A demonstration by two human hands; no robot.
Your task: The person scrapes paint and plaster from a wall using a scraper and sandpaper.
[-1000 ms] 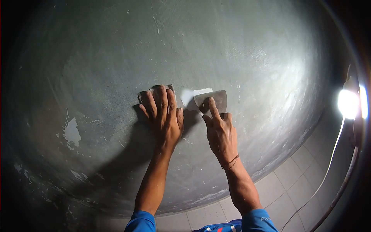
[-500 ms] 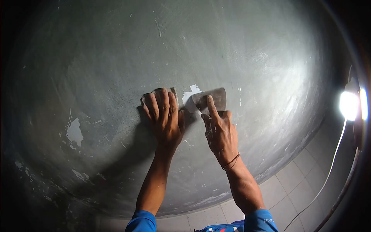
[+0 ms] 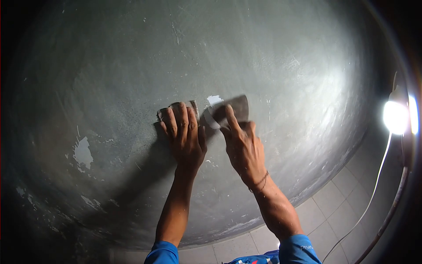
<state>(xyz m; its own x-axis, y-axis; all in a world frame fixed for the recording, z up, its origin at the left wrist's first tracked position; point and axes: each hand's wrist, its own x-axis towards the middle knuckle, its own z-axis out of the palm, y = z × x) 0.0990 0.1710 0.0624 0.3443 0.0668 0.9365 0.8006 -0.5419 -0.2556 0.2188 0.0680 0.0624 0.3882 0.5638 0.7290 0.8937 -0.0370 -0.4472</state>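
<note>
Flat against a grey curved wall [image 3: 132, 57], my left hand [image 3: 187, 143] presses a thin greyish piece [image 3: 193, 106] under its extended fingers; what kind of piece it is, I cannot make out. To its right, my right hand [image 3: 244, 152] grips a putty knife [image 3: 240, 105], with the index finger laid along the blade and the handle hidden in the palm. The blade rests at the wall, tilted up to the right. Between the two hands shows a bare white patch [image 3: 215, 100], partly covered by the blade and its shadow.
Another white patch [image 3: 82, 152] marks the wall at left. A bright lamp [image 3: 395, 117] hangs at the far right, its white cable [image 3: 377, 182] trailing downward. Pale tiles [image 3: 325, 211] lie below the wall's curved lower edge, beside a thin pipe [image 3: 393, 204].
The putty knife has moved left and a little up with my right hand, over the lower part of the white patch. My left hand stays at nearly the same spot.
</note>
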